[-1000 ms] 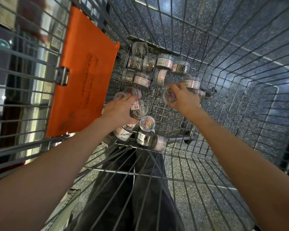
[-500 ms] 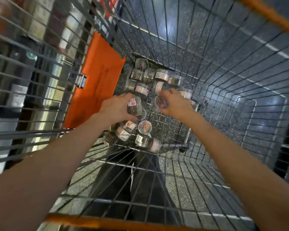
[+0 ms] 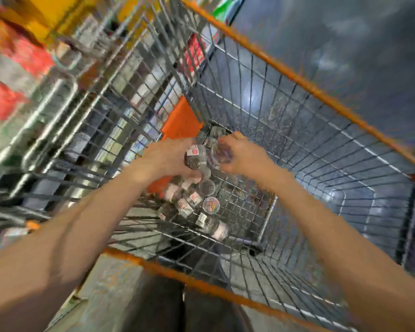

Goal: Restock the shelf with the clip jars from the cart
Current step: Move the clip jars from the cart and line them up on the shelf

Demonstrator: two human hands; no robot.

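Both my hands are inside the wire cart (image 3: pixel 304 144), lifted above its floor. My left hand (image 3: pixel 168 156) grips a clear clip jar (image 3: pixel 195 157) with a white and red label, full of dark clips. My right hand (image 3: pixel 243 153) holds a second clear jar (image 3: pixel 222 154), its lid end facing me. The two jars almost touch. Below them several more clip jars (image 3: pixel 189 202) lie on the cart floor, one with coloured clips (image 3: pixel 210 205). The picture is blurred by motion.
The cart has an orange rim (image 3: pixel 297 77) and an orange panel (image 3: pixel 180 123) on its left wall. Blurred store shelving (image 3: pixel 29 68) with colourful goods rises at the left. My dark trousers (image 3: pixel 177 305) show below the cart's near edge.
Both hands have risen from the cart floor with a jar each and come closer together. My head has lifted, so the cart rim and the shelving at the left have come into view.
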